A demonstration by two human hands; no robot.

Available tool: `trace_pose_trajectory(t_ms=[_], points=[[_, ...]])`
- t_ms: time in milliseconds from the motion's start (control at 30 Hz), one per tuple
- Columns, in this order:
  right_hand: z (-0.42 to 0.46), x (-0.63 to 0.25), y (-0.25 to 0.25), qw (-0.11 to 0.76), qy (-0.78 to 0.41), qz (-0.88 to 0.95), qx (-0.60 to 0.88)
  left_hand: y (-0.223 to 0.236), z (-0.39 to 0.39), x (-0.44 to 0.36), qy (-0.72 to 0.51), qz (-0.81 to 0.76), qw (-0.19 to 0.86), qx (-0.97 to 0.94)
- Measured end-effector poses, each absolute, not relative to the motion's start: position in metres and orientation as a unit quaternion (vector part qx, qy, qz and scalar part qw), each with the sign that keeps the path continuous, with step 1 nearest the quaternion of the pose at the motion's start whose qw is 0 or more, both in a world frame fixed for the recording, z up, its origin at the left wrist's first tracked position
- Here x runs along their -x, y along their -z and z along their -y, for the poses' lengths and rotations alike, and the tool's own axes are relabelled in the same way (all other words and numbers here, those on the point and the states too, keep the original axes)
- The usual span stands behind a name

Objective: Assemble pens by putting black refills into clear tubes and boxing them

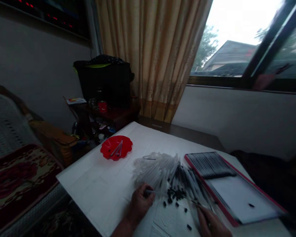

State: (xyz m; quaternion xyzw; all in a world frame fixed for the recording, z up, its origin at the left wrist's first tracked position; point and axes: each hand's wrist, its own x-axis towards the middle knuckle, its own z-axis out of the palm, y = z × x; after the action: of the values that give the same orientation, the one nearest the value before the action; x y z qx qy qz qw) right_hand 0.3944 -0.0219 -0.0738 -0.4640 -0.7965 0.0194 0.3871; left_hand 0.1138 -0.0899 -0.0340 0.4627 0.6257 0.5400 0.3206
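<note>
My left hand point(139, 205) rests at the near edge of a heap of clear plastic tubes point(155, 171), and its fingers are closed on a short clear tube point(149, 191). My right hand point(212, 224) is at the bottom edge of the view, pinching a thin, dark-tipped stick point(199, 205) that looks like a pen refill. Small black pieces point(176, 194) lie scattered between my hands. Beyond them, a red scalloped plate point(123, 146) holds a few clear tubes. To the right, a red-edged tray point(239, 197) carries a dense row of black-tipped sticks point(209, 164).
A white sheet point(93, 177) covers the table. A patterned sofa point(17, 177) sits to the left. A black bag point(105, 82) stands on a dark wooden side table point(120, 117) among bottles and a red cup. A curtain point(158, 56) and window point(236, 39) are behind.
</note>
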Motion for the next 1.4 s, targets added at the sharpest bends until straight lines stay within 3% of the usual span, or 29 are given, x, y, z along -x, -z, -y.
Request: trace_pose_trajectory(t_ms=[333,700,1233,1400], points=[[0.031,-0.372,0.054,0.441,-0.063,0.752,0.486,0.035,0.084,-0.104,-0.547,-0.609,0.362,-0.445],[0.038,-0.369,0.037,0.351,-0.112,0.813,0.451,0.031,0.09,-0.117,-0.535,-0.625,0.35,-0.448],[0.033,-0.368,0.038,0.33,-0.034,0.786,0.522,0.032,0.089,-0.115,-0.534,-0.62,0.357,-0.451],[0.022,-0.368,0.036,0.274,0.029,0.777,0.565,0.037,0.088,-0.114,-0.529,-0.629,0.357,-0.445]])
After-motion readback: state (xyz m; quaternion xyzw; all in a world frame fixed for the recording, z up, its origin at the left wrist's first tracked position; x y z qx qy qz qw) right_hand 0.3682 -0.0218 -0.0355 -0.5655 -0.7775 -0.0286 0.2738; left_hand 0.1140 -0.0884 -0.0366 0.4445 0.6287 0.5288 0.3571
